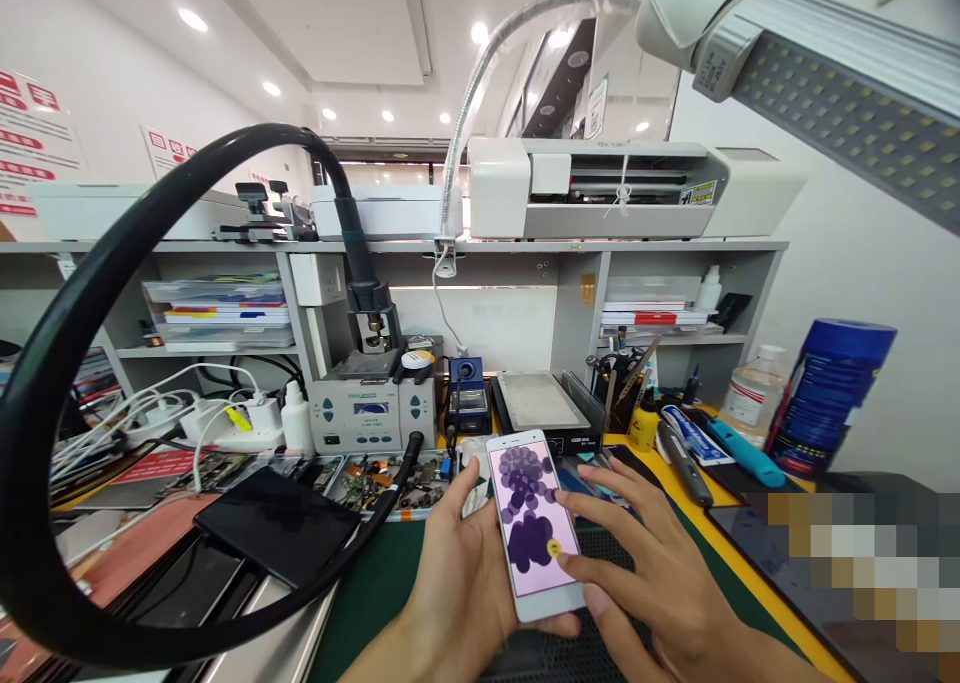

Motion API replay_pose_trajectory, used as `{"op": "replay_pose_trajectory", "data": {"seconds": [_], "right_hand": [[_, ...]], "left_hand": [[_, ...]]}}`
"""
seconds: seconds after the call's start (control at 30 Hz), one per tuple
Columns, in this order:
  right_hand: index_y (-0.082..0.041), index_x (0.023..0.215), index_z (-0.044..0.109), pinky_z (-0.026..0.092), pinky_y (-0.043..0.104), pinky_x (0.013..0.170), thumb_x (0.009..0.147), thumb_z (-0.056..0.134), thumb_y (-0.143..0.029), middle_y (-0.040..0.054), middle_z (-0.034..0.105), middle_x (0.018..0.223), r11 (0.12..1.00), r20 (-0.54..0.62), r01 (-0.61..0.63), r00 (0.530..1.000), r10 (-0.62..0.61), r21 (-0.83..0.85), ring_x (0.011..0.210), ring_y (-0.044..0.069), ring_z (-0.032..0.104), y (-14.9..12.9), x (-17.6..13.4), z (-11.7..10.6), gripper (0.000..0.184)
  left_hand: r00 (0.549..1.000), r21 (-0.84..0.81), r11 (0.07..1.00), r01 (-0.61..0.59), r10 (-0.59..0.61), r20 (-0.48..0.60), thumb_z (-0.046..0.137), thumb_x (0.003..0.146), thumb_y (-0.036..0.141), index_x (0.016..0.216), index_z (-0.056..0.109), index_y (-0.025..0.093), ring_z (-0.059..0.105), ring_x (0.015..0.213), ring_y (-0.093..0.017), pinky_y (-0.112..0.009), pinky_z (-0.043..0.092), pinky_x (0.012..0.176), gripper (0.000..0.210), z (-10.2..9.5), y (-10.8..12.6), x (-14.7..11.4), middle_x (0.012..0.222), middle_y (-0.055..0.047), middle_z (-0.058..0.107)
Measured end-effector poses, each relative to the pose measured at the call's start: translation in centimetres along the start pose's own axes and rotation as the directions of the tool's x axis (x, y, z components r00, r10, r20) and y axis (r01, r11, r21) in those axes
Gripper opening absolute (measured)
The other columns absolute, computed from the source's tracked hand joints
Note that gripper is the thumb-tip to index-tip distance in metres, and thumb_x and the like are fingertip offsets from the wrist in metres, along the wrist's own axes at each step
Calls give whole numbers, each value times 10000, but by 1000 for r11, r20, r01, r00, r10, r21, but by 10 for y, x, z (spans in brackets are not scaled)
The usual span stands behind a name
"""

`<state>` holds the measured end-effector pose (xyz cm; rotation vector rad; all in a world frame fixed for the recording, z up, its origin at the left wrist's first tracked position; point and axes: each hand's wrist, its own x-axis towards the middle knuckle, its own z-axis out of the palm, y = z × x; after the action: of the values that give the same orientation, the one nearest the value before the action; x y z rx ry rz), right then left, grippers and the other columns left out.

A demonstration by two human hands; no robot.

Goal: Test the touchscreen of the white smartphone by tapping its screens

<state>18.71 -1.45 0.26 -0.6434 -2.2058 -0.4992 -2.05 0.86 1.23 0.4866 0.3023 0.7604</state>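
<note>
A white smartphone [534, 528] lies tilted in my left hand [466, 573], its lit screen facing up at me. Purple circles on a pale pink ground fill the display, with a small yellow round icon low on the right. My left thumb rests along the phone's left side, and fingertips show beneath its lower edge. Over the right side of the screen is my right hand [652, 563], fingers spread. Its index fingertip is at or just above the glass near the yellow icon; whether it touches I cannot tell.
A thick black hose [97, 223] loops over the left side from a rework station [373, 415]. Stacked tablets [277, 523] lie left. A parts tray [367, 483] and heating plate [544, 401] stand behind the phone. Bottles, tools and a blue canister [832, 393] line the right. An LED lamp [847, 103] hangs overhead.
</note>
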Motion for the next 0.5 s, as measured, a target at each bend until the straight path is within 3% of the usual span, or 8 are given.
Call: {"op": "replay_pose_trajectory", "data": {"seconds": [0.2, 0.3, 0.5], "right_hand": [[-193, 1215, 650, 389, 696, 1067, 802, 568, -108, 149, 521, 1421, 995, 42, -79, 996, 82, -55, 1382, 398, 387, 2, 0, 0, 430], [-193, 1198, 654, 377, 710, 1063, 813, 562, -90, 152, 508, 1421, 992, 27, -106, 994, 108, -64, 1389, 403, 369, 3, 0, 0, 409], [-181, 1127, 658, 392, 678, 1066, 768, 570, -62, 145, 531, 1384, 1000, 31, -7, 1000, 7, 12, 1362, 390, 404, 1, -1, 1, 389]], "left_hand": [[1000, 19, 1000, -6, 6, 17, 389, 921, 686, 1346, 593, 149, 659, 831, -296, -370, 545, 565, 715, 0, -2, 0, 1000, -138, 646], [1000, 15, 1000, -7, 7, -1, 392, 914, 701, 1335, 600, 134, 650, 834, -288, -380, 552, 574, 736, 0, -2, -1, 995, -143, 643], [1000, -7, 1000, -19, 19, 12, 384, 922, 691, 1317, 611, 137, 647, 786, -257, -359, 555, 549, 718, 0, -1, 0, 1007, -131, 640]]}}
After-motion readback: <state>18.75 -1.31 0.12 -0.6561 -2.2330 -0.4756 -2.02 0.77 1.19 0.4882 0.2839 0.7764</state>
